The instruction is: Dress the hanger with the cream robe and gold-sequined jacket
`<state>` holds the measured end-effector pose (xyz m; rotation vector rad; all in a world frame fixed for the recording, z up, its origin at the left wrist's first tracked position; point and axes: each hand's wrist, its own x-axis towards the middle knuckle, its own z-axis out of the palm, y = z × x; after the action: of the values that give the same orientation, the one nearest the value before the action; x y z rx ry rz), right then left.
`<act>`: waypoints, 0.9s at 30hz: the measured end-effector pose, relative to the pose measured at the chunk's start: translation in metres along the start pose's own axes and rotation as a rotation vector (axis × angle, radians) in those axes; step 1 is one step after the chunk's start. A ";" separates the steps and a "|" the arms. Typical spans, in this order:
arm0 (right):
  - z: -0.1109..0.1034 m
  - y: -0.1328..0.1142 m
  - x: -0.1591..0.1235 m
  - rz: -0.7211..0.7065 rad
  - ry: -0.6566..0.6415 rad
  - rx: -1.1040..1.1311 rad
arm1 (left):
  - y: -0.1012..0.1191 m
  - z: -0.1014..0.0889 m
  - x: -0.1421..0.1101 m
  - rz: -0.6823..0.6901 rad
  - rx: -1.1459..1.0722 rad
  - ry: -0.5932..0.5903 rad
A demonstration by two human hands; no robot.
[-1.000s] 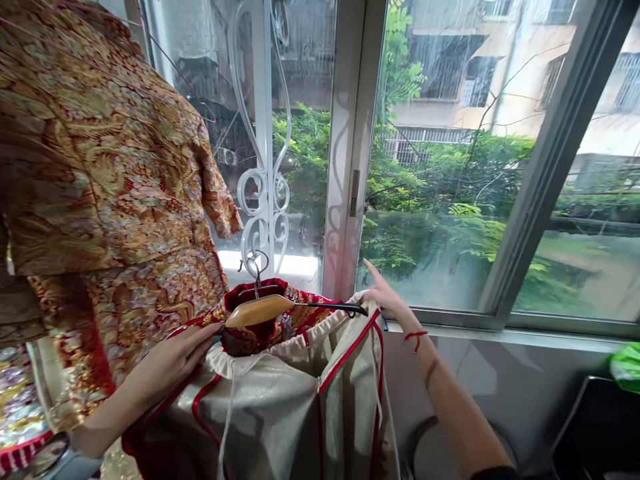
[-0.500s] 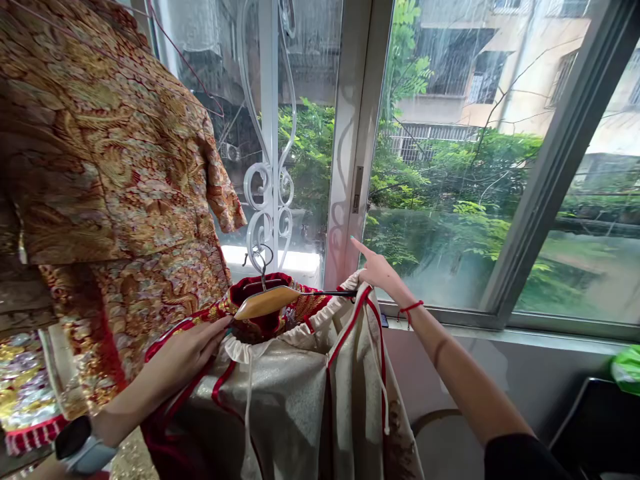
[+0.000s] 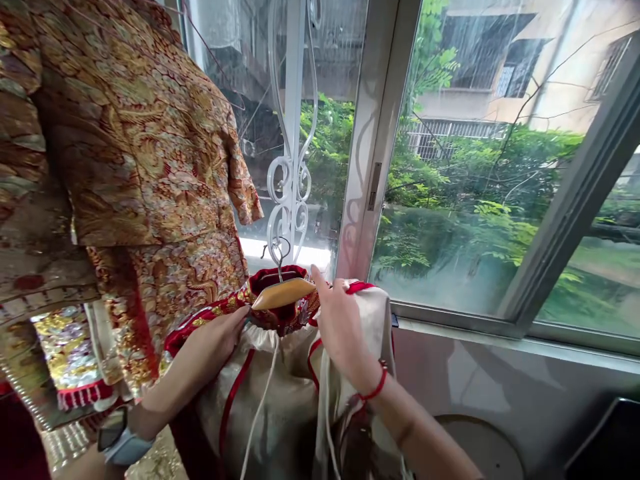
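A wooden hanger point(image 3: 283, 294) with a metal hook holds a red and gold embroidered jacket point(image 3: 213, 317). In front of it hangs a cream drawstring skirt point(image 3: 285, 393) with red trim and loose white cords. My left hand point(image 3: 217, 347) is closed on the gathered waistband, close to the hanger's left end. Across from it, my right hand point(image 3: 343, 323) grips the waistband beside the hanger's right end, its index finger stretched upward. The fingers underneath and the hanger's right arm are hidden by cloth and hand.
A large gold and red brocade garment point(image 3: 165, 147) hangs at the left, with beaded, fringed pieces point(image 3: 75, 353) below. White scrolled ironwork point(image 3: 290, 173) stands before the window. The sliding window frame point(image 3: 370, 167) and sill point(image 3: 475, 340) lie behind and right.
My right hand has moved left and inward along the waistband, bunching the skirt closer to the hanger's middle. My left hand keeps its hold. The whole view has shifted slightly.
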<state>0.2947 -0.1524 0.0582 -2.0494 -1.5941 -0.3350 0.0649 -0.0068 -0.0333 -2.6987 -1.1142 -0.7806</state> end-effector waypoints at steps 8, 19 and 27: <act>0.096 0.027 -0.003 0.106 0.158 0.276 | 0.006 -0.008 0.011 -0.117 0.121 -0.112; 0.077 0.159 0.080 -0.188 -0.198 0.691 | -0.003 -0.006 0.018 -0.124 0.075 -0.129; 0.123 0.196 0.088 -0.056 -0.529 1.077 | -0.005 -0.005 0.019 -0.127 0.063 -0.147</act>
<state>0.4914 -0.0480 -0.0493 -1.2577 -1.5655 0.9337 0.0702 0.0072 -0.0197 -2.6917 -1.3293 -0.5603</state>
